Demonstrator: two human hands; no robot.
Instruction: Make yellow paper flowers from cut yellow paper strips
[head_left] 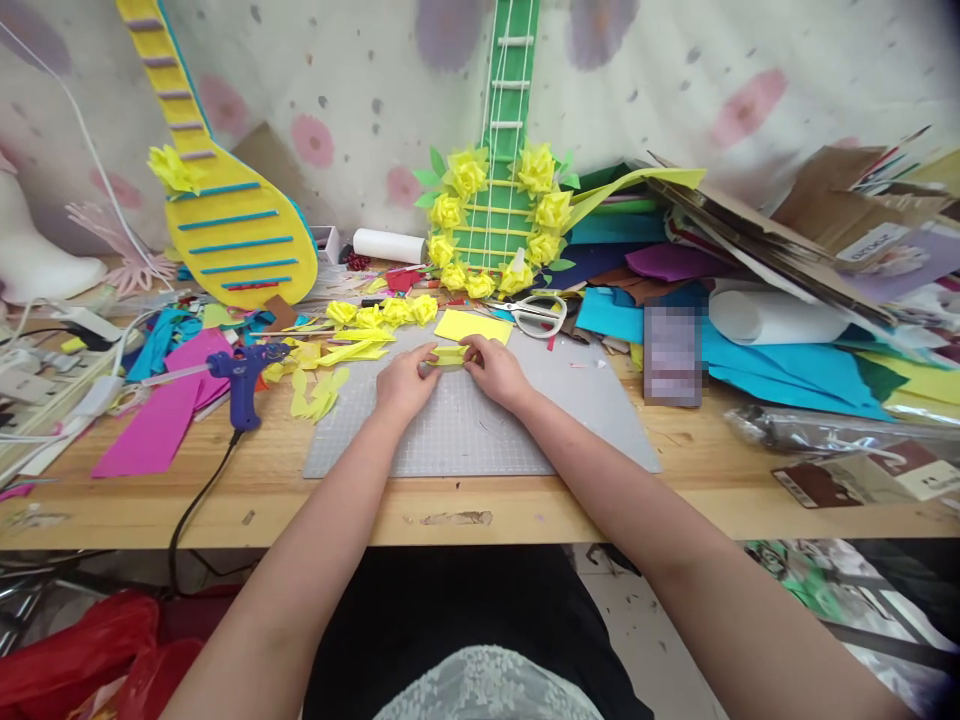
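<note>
While both forearms reached in from the lower edge of the head view, the left hand (407,383) and the right hand (495,370) met above a grey cutting mat (465,440). Each pinched one end of a small yellow strip (450,356) between thumb and fingertips, so that the piece was held level between them, over the far half of the mat. Its exact folds were too small to make out.

Just beyond the strip lay a flat yellow sheet (480,325), with white-handled scissors (523,313) to its right. Left of the hands, a row of yellow flowers (382,313) lay near the mat's far edge, and loose yellow cut-outs (316,393) lay nearer, by its left side. Farther left on the wooden table (705,455), a blue glue gun (244,385) stood with its cable hanging over the front edge, beside a magenta sheet (154,425).

Behind the mat, a green guitar shape (510,125) stood upright, its rounded body ringed with yellow blooms (553,210). A yellow guitar shape (240,235) leaned at the left, and a white roll (388,246) lay between the two. On the right, blue sheets (787,370) spread below stacked cardboard (765,225), near a pixelated rectangle (673,355).
</note>
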